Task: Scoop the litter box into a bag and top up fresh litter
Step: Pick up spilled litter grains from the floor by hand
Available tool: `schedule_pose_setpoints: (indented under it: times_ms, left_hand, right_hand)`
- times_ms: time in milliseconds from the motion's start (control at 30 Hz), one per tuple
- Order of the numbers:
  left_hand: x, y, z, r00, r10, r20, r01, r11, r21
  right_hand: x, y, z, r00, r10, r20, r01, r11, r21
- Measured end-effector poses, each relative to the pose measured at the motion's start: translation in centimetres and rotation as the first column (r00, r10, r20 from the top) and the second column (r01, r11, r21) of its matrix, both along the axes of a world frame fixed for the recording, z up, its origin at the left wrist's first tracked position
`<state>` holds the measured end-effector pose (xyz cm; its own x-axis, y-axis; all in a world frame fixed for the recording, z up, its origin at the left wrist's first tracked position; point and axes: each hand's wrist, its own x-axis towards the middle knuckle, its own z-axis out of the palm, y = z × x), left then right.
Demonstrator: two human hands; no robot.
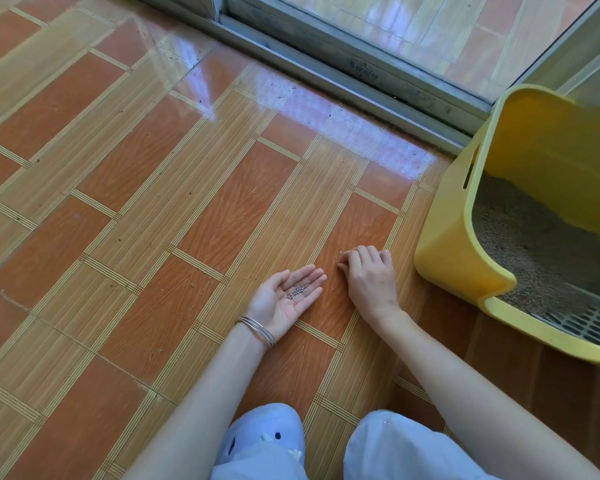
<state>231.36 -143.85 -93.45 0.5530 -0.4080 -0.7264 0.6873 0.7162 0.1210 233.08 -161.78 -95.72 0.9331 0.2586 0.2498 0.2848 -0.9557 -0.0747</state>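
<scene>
The person crouches over a glossy floor of orange and tan wood-patterned tiles [187,188]. The left hand [288,299] lies palm up just above the floor, fingers straight and relaxed. A small cluster of grey litter granules [298,291] rests loose on the palm near the base of the fingers. Thin silver bangles [257,329] circle the left wrist.

Just beside it, the right hand [369,275] is turned knuckles up with its fingers curled under and the fingertips down against the tile. The fingers hide whatever may be under them, so whether they pinch a granule cannot be told. 1 pale speck [341,252] lies on the tile just beyond the right hand's knuckles.

The yellow plastic high-walled litter box [465,244] stands on the floor near the right hand but apart from it. It holds a bed of grey-brown litter [541,251], and a grey slotted grate [593,323] sits at its low front entrance. The box's far end is close to the grey metal sliding-door track [326,77], with the glass door panel [430,36] behind it.

At the bottom edge are a pale lilac clog slipper [264,434] and a light blue trouser leg [395,448].
</scene>
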Motion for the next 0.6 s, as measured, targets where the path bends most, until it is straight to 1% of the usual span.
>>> schedule_pose_setpoints:
  times_ms: [33,67,133,167,233,300,333,367,467,533,600]
  left_hand:
    - [-0.1,-0.1,0.1,1.000,-0.005,0.000,0.005,1.000,0.008]
    - [-0.1,-0.2,0.1,1.000,-0.009,-0.003,0.009,1.000,0.015]
    - [-0.2,-0.5,0.1,1.000,-0.012,-0.012,0.012,1.000,0.026]
    - [-0.1,-0.8,0.1,1.000,-0.013,-0.017,0.014,0.999,0.030]
    - [0.0,-1.4,0.2,1.000,-0.008,-0.022,0.009,1.000,0.029]
    - [0.2,-2.0,0.4,1.000,0.007,-0.025,-0.007,1.000,0.011]
    - [0.4,-2.2,0.6,1.000,0.015,-0.024,-0.015,1.000,-0.005]
    - [0.5,-2.3,0.7,1.000,0.023,-0.021,-0.023,1.000,-0.019]
    - [0.8,-2.2,0.8,0.999,0.046,-0.014,-0.047,0.998,-0.052]
    - [0.9,-1.8,0.8,0.998,0.059,-0.013,-0.060,0.996,-0.063]
    - [0.9,-1.3,0.6,0.997,0.077,-0.008,-0.077,0.995,-0.065]
  right_hand:
    - [0.0,0.1,0.2,1.000,0.001,-0.024,-0.001,1.000,-0.024]
    - [0.0,0.1,0.5,0.999,-0.002,-0.052,0.001,1.000,-0.015]
    - [0.0,0.2,1.4,0.992,-0.004,-0.130,0.018,0.994,0.110]
    - [-0.1,0.3,2.0,0.985,0.026,-0.168,0.009,0.980,0.201]
    - [-0.5,0.7,3.2,0.970,0.154,-0.186,-0.080,0.932,0.352]
    - [-1.1,1.0,4.2,0.946,0.268,-0.183,-0.166,0.884,0.438]
    - [-1.3,0.9,4.5,0.945,0.277,-0.172,-0.169,0.867,0.468]
    - [-1.4,0.5,4.7,0.955,0.250,-0.161,-0.138,0.852,0.505]
    - [-1.2,-1.5,4.7,0.981,0.071,-0.183,0.060,0.780,0.623]
    - [-0.9,-2.5,4.1,0.966,-0.038,-0.255,0.190,0.773,0.605]
    - [-0.8,-2.9,3.2,0.938,-0.093,-0.335,0.274,0.792,0.546]
